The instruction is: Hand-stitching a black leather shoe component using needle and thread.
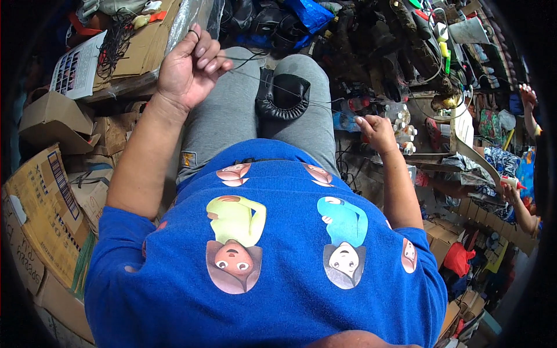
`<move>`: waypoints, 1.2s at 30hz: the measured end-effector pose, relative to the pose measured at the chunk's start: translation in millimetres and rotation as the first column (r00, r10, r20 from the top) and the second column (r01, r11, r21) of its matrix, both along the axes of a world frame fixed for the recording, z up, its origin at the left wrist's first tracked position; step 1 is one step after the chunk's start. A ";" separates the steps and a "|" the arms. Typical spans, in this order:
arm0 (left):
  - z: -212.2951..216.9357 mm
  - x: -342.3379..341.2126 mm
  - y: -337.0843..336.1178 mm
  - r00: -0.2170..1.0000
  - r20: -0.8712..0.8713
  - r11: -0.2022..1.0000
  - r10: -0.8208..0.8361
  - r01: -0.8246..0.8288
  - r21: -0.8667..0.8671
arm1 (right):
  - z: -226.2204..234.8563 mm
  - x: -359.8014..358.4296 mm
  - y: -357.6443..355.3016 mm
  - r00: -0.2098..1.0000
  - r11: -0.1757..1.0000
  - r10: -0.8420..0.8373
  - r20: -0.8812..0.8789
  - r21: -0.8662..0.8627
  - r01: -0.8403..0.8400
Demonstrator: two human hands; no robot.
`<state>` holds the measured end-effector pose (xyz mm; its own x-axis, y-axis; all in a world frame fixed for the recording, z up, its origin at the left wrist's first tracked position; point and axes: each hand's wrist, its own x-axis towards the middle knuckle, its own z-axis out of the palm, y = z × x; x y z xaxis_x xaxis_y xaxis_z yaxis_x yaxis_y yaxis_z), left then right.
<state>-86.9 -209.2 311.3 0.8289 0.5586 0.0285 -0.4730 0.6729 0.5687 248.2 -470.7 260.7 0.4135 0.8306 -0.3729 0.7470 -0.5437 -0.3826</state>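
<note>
A black leather shoe piece (283, 109) with a row of gathered stitches along its edge rests between my knees. Thin dark thread (246, 60) runs from it toward both sides. Raised at the upper left, my left hand (194, 69) has its fingers curled, with the thread looped over a finger and pinched in the grip. My right hand (378, 133) is out to the right of my thigh, thumb and forefinger closed on the thread's other side, which shows only faintly. Both hands are apart from the shoe piece.
Left of me, a cardboard-covered bench (145, 49) holds black cords (113, 49) and a printed sheet (75, 66). Cardboard boxes (55, 124) crowd below it. Several plastic bottles (400, 119) stand beyond my right hand. At far right, another person's hand (510, 188) holds a white bottle.
</note>
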 end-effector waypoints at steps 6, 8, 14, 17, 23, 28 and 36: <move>-16.3 -28.1 16.3 0.993 -0.079 0.996 -0.090 0.090 0.000 | -34.4 26.2 -43.0 0.910 0.978 0.132 0.393 0.099 -0.185; -16.8 -24.0 12.6 0.959 -0.241 0.989 0.148 -0.141 0.046 | -56.7 36.9 -48.8 0.995 0.995 -0.040 0.093 0.094 0.031; 7.6 -123.0 62.4 0.480 -0.746 0.519 0.462 0.536 0.666 | -8.6 30.7 -48.8 0.358 0.554 -0.469 -0.807 0.047 0.831; 41.0 -126.2 42.3 0.469 -0.605 0.615 0.644 0.152 0.773 | 7.2 39.4 -44.4 0.762 0.662 -0.443 -0.473 0.400 0.633; 69.8 -83.4 -12.7 0.886 -0.323 0.580 0.333 0.077 0.811 | 116.5 -64.6 19.6 0.524 0.922 0.247 -0.815 0.364 0.132; 119.0 -17.2 -79.9 0.733 0.139 0.603 -0.666 0.419 0.679 | 166.6 -130.2 57.6 -0.406 0.495 0.714 -0.571 0.821 -0.284; 142.8 -13.8 -92.5 0.646 0.250 0.620 -0.721 0.441 0.649 | 191.3 -148.3 62.7 -0.538 0.490 0.604 -0.588 0.807 -0.330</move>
<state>-100.7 -301.8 454.1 0.7642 -0.2604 0.5900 -0.3631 0.5824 0.7273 99.8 -408.0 452.0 -0.7862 0.4225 0.4509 -0.5191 -0.0559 -0.8529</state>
